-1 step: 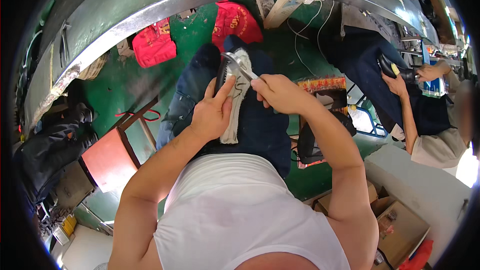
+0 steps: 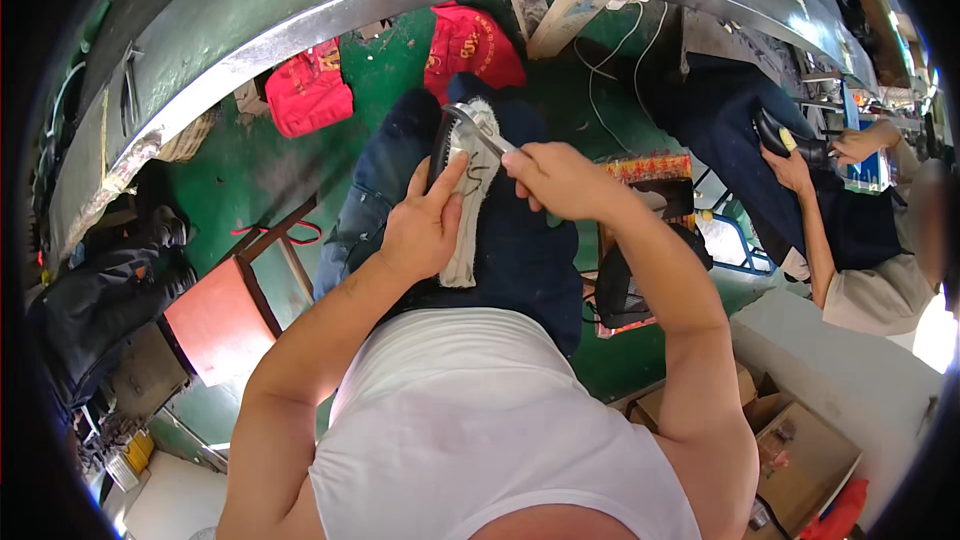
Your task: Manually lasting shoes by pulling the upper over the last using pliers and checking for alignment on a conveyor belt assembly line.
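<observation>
On my lap lies a whitish, worn cloth-like strip (image 2: pixel 459 265) with dark marks. My left hand (image 2: pixel 422 227) is closed on a dark, curved piece (image 2: pixel 437 152) with a row of light notches along one edge, perhaps part of a shoe. Its thumb and fingers press it against the strip. My right hand (image 2: pixel 560 180) grips the near end of a shiny metal tool (image 2: pixel 488 139). The tool slants across the strip, its curved head at the far end of the dark piece. Its exact kind I cannot make out.
A metal-edged bench (image 2: pixel 330 2) curves across the far side. Red bags (image 2: pixel 309 88) lie on the green floor. At the right, a co-worker's hands (image 2: pixel 793 168) hold a black shoe (image 2: pixel 768 128). A pink-topped stool (image 2: pixel 222 318) stands left; a cardboard box (image 2: pixel 806 460) sits near right.
My right hand has shifted very slightly up and the metal tool has turned a little with it. My left hand, the dark piece and the strip stay in place.
</observation>
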`<state>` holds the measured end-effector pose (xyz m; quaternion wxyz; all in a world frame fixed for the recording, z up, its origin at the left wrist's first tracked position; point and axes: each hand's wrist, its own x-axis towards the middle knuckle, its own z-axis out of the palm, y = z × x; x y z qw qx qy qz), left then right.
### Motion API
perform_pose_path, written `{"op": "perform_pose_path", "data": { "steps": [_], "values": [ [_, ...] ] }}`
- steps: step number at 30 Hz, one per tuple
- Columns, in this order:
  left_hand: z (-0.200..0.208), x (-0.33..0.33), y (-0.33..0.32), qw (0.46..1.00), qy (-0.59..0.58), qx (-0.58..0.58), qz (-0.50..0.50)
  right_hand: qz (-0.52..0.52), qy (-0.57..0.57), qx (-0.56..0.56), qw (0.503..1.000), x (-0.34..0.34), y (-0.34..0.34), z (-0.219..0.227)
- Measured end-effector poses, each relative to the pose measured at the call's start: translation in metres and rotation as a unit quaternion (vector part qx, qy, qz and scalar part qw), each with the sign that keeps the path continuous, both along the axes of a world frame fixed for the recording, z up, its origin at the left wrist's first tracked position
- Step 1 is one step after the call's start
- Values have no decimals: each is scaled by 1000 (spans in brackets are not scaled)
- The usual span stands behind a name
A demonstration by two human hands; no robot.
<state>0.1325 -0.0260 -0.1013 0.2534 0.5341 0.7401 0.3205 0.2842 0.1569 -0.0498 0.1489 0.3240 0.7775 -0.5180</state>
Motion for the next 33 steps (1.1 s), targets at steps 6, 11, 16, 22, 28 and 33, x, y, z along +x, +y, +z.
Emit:
{"op": "perform_pose_path", "data": {
  "steps": [6,11,16,22,28,33],
  "values": [
    [-10,-5,-3,998,40,-4,-41,24,49,33,998,9,-11,-12],
    [-10,1,-7,999,11,-43,-21,-44,13,-45,998,7,-14,-9],
    [-21,6,-9,996,-69,-5,50,-4,125,87,988,23,-52,-26],
    [-13,5,-7,990,-98,-97,40,5,84,145,986,38,-75,-26],
    [-22,-19,-43,912,-387,-85,-102,35,30,168,985,40,-78,-6],
    [-20,-9,-37,906,-413,-42,-86,32,62,185,980,52,-107,-19]
  ]
}}
